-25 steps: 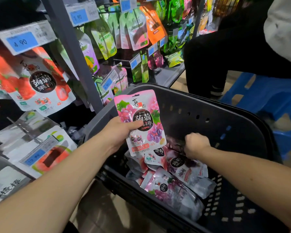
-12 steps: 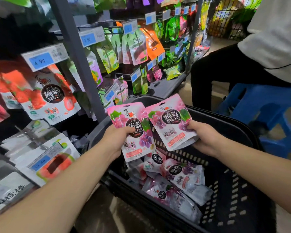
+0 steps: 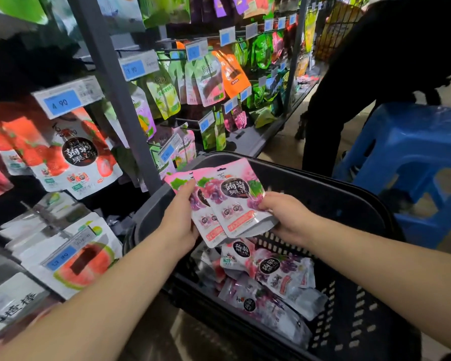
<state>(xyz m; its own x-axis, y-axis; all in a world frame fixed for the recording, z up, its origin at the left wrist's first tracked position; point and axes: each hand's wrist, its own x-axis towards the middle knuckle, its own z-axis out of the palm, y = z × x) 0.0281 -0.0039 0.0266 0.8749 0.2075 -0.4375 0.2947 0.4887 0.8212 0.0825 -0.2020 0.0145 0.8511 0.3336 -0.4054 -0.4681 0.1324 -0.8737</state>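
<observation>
Two pink grape jelly pouches overlap above a black shopping basket [image 3: 349,199]. My left hand [image 3: 180,220] grips the rear pouch [image 3: 206,222] by its left edge, thumb on its front. My right hand [image 3: 284,217] holds the front pouch [image 3: 235,201] by its right edge, and that pouch lies over the rear one. Several more grape pouches [image 3: 274,280] lie in a heap at the basket's bottom.
A shelf rack on the left holds hanging snack pouches: strawberry jelly [image 3: 71,155], watermelon [image 3: 81,267], and green and orange packs further back. A grey upright post [image 3: 115,87] stands by the basket. A person in dark trousers [image 3: 349,100] and a blue plastic stool [image 3: 406,157] are at the right.
My right hand lifted a second grape pouch out of the basket and brought it left, over the pouch in my left hand. The view tilted up a little.
</observation>
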